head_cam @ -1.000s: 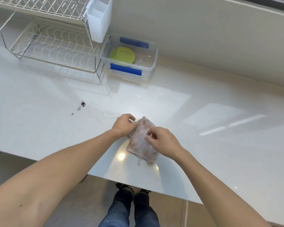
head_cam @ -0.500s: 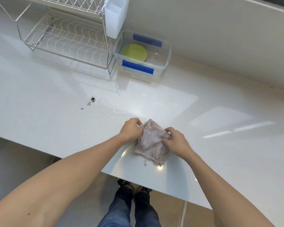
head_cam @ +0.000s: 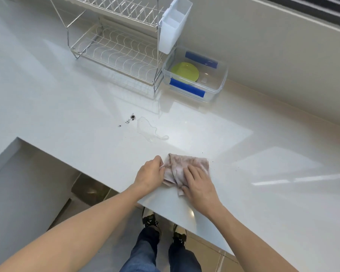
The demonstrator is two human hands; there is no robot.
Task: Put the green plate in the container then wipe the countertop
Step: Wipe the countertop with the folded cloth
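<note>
The green plate point(head_cam: 185, 73) lies flat inside the clear container point(head_cam: 216, 89) with blue clips, at the back by the wall. A stained pinkish cloth point(head_cam: 177, 167) lies folded on the white countertop point(head_cam: 67, 107) near its front edge. My left hand point(head_cam: 149, 176) pinches the cloth's left edge. My right hand point(head_cam: 199, 186) lies flat on the cloth's right half, fingers spread, pressing it down. A puddle of clear liquid point(head_cam: 150, 130) and dark crumbs point(head_cam: 132, 117) sit on the counter just beyond the cloth.
A two-tier wire dish rack point(head_cam: 116, 48) with a white utensil holder point(head_cam: 174, 24) stands left of the container. The counter's front edge runs diagonally below my hands. Small dark specks point(head_cam: 237, 169) lie right of the cloth. My legs and shoes show below.
The cloth has been spread wider and flatter. My right hand went from gripping its right edge to lying flat on top. The view shifted so the rack and container sit further right.
</note>
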